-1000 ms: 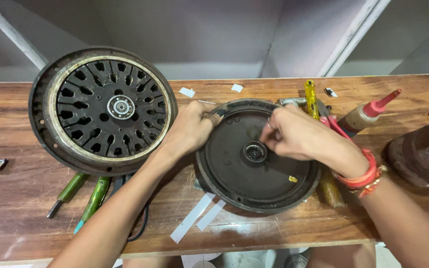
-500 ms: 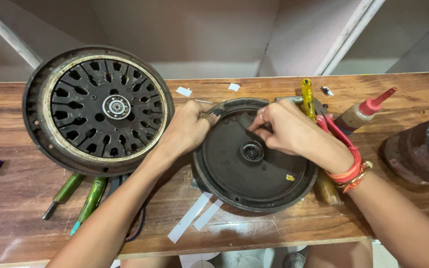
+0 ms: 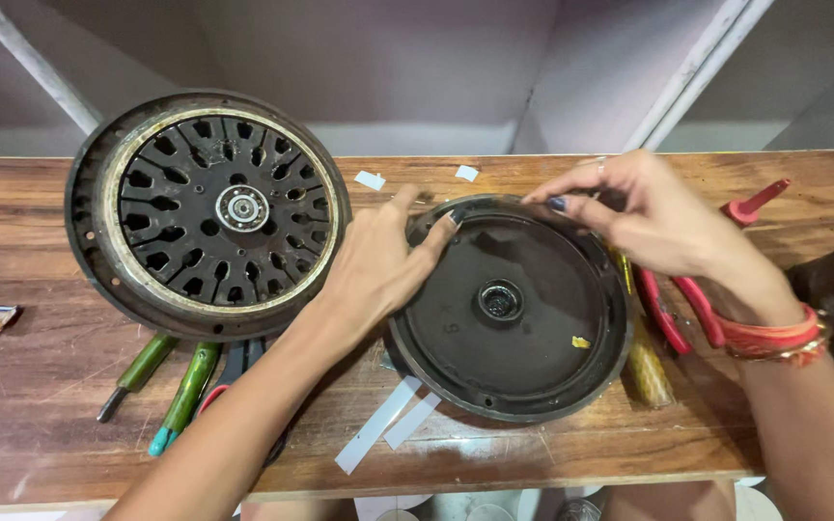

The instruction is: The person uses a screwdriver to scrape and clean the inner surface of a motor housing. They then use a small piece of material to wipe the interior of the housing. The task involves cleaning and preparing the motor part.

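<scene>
**Hands slide out to the edge of the dark round cover**

Both hands have moved away from the middle of the dark round cover (image 3: 509, 309) to its top edge. It lies flat on the wooden desk (image 3: 31, 386), near the front. The left hand (image 3: 378, 265) rests on the upper left edge, its grip loose and open. The right hand (image 3: 649, 217) touches the upper right edge with spread fingers, holding nothing. White paper strips (image 3: 388, 420) poke out below. Red pliers (image 3: 673, 304) lie just right. A big slotted wheel (image 3: 207, 212) sits left, over green-handled tools (image 3: 171, 381).
</scene>
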